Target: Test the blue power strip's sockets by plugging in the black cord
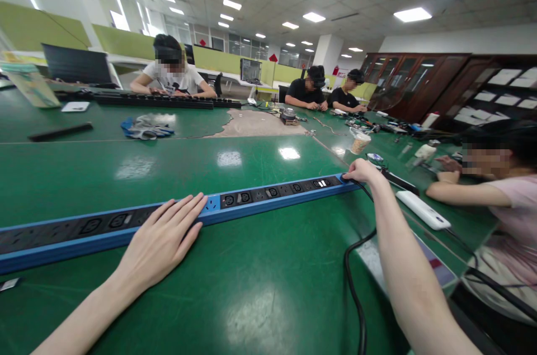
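Head view: long blue power strip (268, 198) lying across the green desk (260, 293), from the far left edge to just right of centre. Beyond the left stretch of the power strip and well apart from it, a flat black bar (61, 131) and a crumpled pair of blue-and-grey gloves (146, 127). Left hand (163, 237) open, palm down, fingers spread flat over the power strip near its middle, covering a few sockets. Further right along the power strip, a row of black sockets in a dark face, framed by a blue rail, metal by the look: straight, slim, hard-edged. Right hand (361, 170) closed over the right end of the power strip, fingers curled round the exit point of the black cable (352, 282). Cable thick and rubbery, looping from that end down beside the desk edge. Right of the power strip, a smooth white oblong block (422, 211), probably plastic, and past it a co-worker's arm (461, 193) resting on the desk.

Judged from this: best to press straight down with the flat palm rather than sideways, the glossy desk top likely slippery under a long rigid rail. Better to grip the end by its housing, not by the cable, to spare the joint. Worth minding the cable loop against a snag on the desk edge.
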A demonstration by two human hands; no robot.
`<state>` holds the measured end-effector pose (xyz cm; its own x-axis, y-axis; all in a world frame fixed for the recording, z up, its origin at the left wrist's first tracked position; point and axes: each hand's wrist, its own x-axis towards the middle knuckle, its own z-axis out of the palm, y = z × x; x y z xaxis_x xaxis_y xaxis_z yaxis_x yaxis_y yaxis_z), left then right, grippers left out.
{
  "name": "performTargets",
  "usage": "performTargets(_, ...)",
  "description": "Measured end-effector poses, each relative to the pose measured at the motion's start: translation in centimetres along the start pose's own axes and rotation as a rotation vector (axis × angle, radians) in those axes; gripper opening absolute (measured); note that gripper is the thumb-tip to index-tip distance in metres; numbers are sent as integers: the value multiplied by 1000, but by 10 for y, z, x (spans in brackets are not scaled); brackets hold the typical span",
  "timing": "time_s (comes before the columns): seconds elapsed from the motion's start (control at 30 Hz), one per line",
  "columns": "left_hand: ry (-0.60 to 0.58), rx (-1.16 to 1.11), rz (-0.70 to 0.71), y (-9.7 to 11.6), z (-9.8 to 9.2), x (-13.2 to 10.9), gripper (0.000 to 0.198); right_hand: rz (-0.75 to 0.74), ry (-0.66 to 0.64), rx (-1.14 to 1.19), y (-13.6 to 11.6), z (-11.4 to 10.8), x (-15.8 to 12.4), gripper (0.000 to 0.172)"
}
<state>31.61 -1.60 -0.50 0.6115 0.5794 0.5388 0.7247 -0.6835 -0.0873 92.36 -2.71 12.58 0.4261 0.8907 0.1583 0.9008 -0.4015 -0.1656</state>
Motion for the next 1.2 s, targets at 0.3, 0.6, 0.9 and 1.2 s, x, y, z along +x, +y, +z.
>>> performTargets(0.3, -17, 5, 44, 5, 4, 3, 65, 41, -32, -99, 17, 17, 14, 24)
performTargets(0.6, -4, 12, 57, 6, 1, 3, 65, 61, -39, -104, 30, 30, 23, 28)
performTargets(0.9, -7, 16, 58, 6, 3, 0, 69, 101, -5, -67, 26, 30, 10, 29)
performTargets(1.2, -6, 13, 49, 8, 0, 2, 69, 122, -40, -98, 32, 31, 7, 43)
